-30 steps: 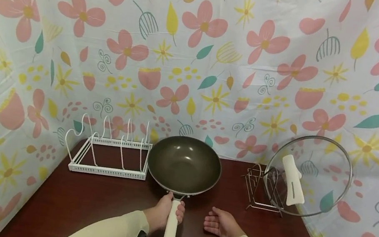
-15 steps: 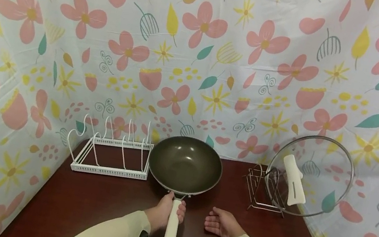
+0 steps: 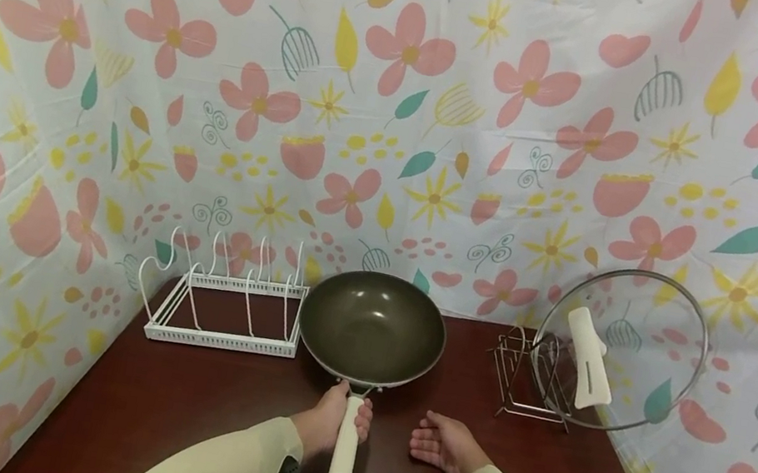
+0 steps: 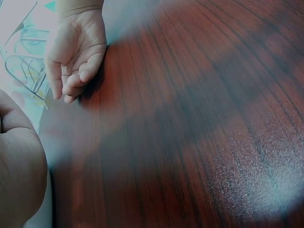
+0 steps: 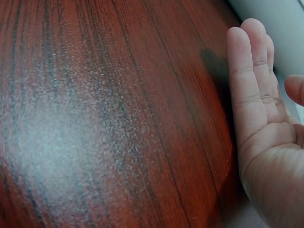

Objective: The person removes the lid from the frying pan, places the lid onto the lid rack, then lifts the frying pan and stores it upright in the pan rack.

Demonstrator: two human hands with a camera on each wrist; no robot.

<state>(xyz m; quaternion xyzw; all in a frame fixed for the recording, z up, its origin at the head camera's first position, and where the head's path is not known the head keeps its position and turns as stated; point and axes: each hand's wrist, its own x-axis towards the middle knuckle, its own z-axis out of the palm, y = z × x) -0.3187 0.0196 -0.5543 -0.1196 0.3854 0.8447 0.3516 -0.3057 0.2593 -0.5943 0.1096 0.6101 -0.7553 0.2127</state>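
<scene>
A dark wok [image 3: 372, 328] with a long cream handle [image 3: 343, 458] sits in the middle of the head view, its bowl toward the back of the table. My left hand [image 3: 323, 421] grips the handle near the bowl, fingertips showing on its right side. To the right of the handle, my right hand [image 3: 448, 447] rests on its side on the table, palm facing the wok and holding nothing. In the right wrist view the fingers [image 5: 244, 95] of that hand extend nearly straight. Only the heel of my left hand [image 4: 19, 166] shows in the left wrist view.
Left of the wok stands a white rack [image 3: 219, 339] with upright hooks. At the right, a wire rack [image 3: 514, 379] supports a glass lid [image 3: 648, 352] with a cream handle, tilted upright. Flowered cloth [image 3: 439, 154] encloses the back and sides of the dark wooden table [image 3: 207, 392].
The head view has shifted very slightly, so the scene sits a little further right. Both hands, the wok and the racks keep their places.
</scene>
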